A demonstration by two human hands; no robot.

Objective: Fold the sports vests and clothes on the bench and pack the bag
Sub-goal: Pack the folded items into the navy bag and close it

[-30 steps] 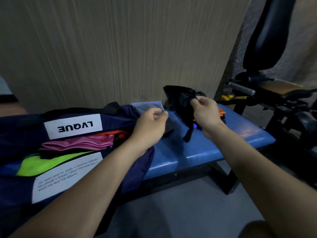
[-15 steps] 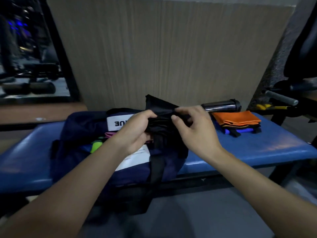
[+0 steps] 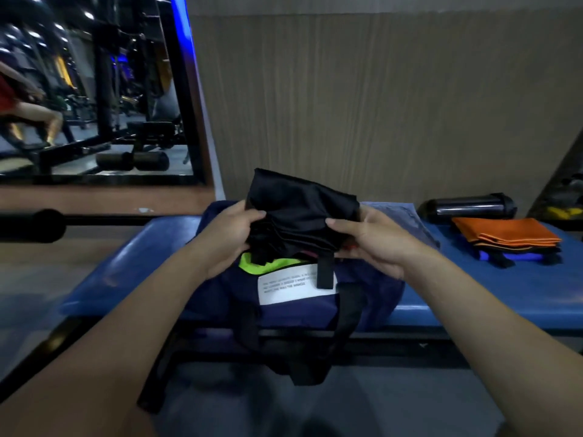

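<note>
The black garment [image 3: 299, 212] has come up a touch since a moment ago and now sits bunched between both hands, right above the open mouth of the navy bag [image 3: 293, 307]. Left hand [image 3: 225, 238] first: fingers curled round the bundle's left edge, thumb over the top, a firm hold. Just below that hand's fingertips, a neon green piece [image 3: 268, 265] peeks out of the bag, and under it the white label [image 3: 284, 287]. A black strap [image 3: 325, 272] dangles from the bundle between the two hands. Right hand [image 3: 375, 244] now: thumb pressed on top of the folds, fingers tucked beneath, pinching the right edge. Well beyond that hand, on the blue bench [image 3: 126, 263], lies a folded orange cloth [image 3: 504, 233] stacked on blue and black pieces, with a dark bottle [image 3: 467, 207] on its side just behind.
</note>
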